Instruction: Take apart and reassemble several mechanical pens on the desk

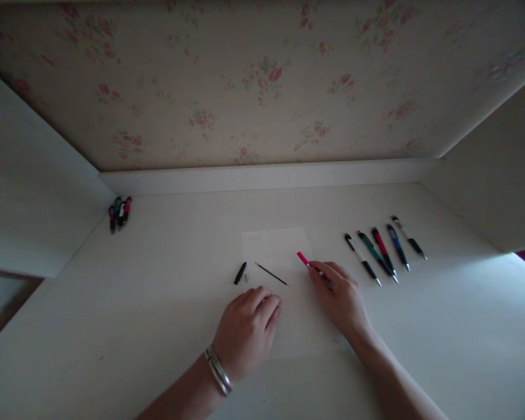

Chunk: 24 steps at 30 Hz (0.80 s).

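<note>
Pink barrel (303,258) is pinched in right grip (339,294), likely for steadiness. Left grip (250,326) is curled; whether anything is held cannot be told. Refill (271,273), sleeve (240,273) and tip (247,277) are laid just beyond left grip, probably for easy reach.

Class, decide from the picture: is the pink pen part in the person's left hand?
No, the right hand holds the pink pen part, while the left hand is apart from it.
</note>
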Available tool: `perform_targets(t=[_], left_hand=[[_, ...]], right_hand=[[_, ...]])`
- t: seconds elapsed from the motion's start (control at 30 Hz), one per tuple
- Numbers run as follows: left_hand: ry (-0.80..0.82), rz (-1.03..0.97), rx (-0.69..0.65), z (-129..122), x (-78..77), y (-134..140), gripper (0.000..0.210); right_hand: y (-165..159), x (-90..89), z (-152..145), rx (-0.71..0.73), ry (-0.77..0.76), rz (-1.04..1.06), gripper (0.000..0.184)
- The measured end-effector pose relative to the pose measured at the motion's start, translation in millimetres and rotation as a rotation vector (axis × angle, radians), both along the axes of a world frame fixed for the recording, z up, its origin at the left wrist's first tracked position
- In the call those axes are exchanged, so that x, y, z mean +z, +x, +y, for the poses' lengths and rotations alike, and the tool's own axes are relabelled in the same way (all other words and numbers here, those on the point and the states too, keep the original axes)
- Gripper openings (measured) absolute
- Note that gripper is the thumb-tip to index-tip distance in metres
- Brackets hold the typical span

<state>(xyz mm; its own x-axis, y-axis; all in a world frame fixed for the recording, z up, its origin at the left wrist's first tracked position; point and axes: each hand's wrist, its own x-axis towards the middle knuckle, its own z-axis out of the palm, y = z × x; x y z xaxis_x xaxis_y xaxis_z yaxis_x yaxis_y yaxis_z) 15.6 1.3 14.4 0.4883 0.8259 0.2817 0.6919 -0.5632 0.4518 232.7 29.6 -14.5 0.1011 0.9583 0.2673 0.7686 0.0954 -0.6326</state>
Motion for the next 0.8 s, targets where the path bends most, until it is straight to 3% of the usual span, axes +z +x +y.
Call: perform_targets(t=[0.23,0.4,0.6,0.7,0.8], left_hand=[[-0.001,0.349,-0.028,45.0,8.5,4.4,0.017],[-0.033,0.398,-0.097,62.7,3.8,9.5,0.016],[-0.017,0.398,-0.174,64.7,5.4,13.2,0.016],[-0.022,0.262,-0.163,51.9,18.2,11.1,0.015],[-0.189,-0.114,-0.073,26.9,30.9,4.6,0.016]], right_hand=[[2.0,2.0,-0.7,0.004,0.016,-0.304,0.027],[1.8,4.0,-1.3,-0.015,-0.007,-0.273,0.024],[0.8,-2.5,0.2,-0.024,0.000,-0.230,0.025],[2.0,-5.0,1.6,-0.031,0.006,-0.205,0.025],[3.2,-4.5,2.1,-0.030,0.043,-0.183,0.024]])
